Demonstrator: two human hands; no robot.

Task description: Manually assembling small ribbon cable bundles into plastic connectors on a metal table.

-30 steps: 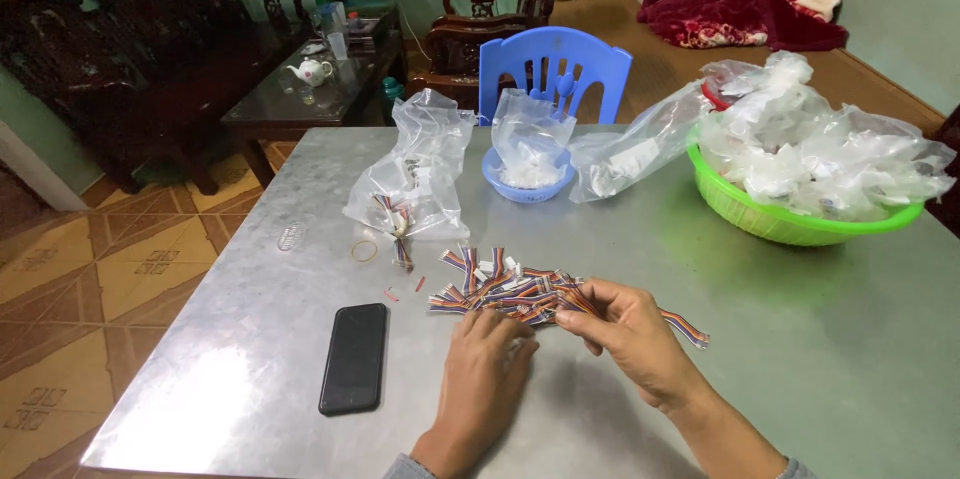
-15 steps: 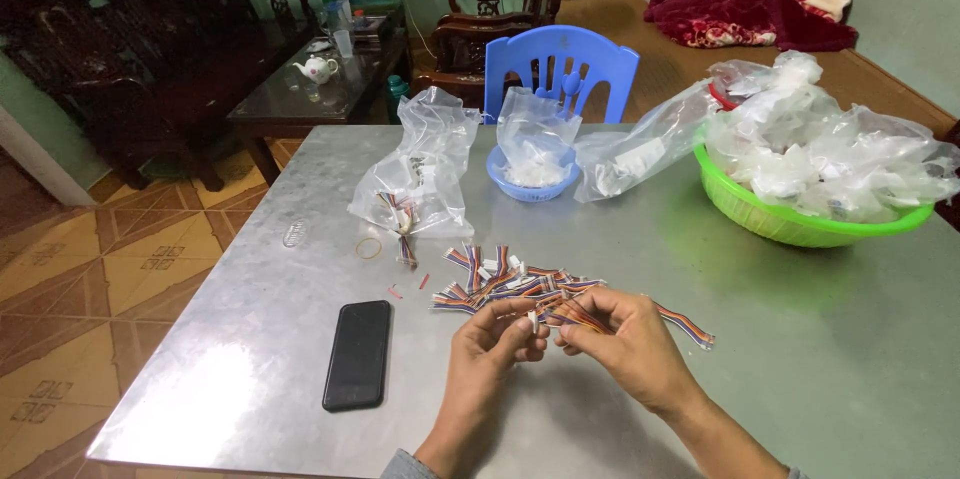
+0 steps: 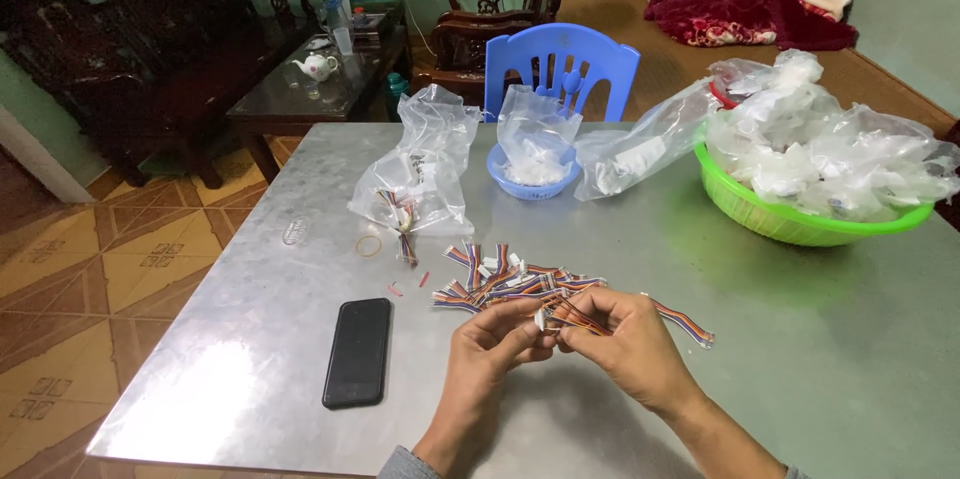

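— Over the desk (image 3: 760,339), what's each hand got?

— Both pinching one ribbon cable (image 3: 640,314), multi-colour wires w/ small white plugs. My left hand (image 3: 492,344) nips the plug end btwn thumb & fingertips; my right hand (image 3: 628,344) is curled round the wires just beside it, knuckles touching the left. Cable tail runs out right, lying on the desk.

— Rest of the cables?

— Loose pile (image 3: 505,279) just beyond my hands, touching the held one far as I can tell. More inside a clear bag (image 3: 420,164) further back-left, rubber band (image 3: 369,246) near it.

— Anything else?

— Black phone (image 3: 358,351) face-down, left of my left hand, apart. Small blue bowl (image 3: 533,179) w/ a plastic bag in it, far edge. Green basket (image 3: 790,224) full of clear bags, right. Blue plastic chair (image 3: 560,64) behind the desk.
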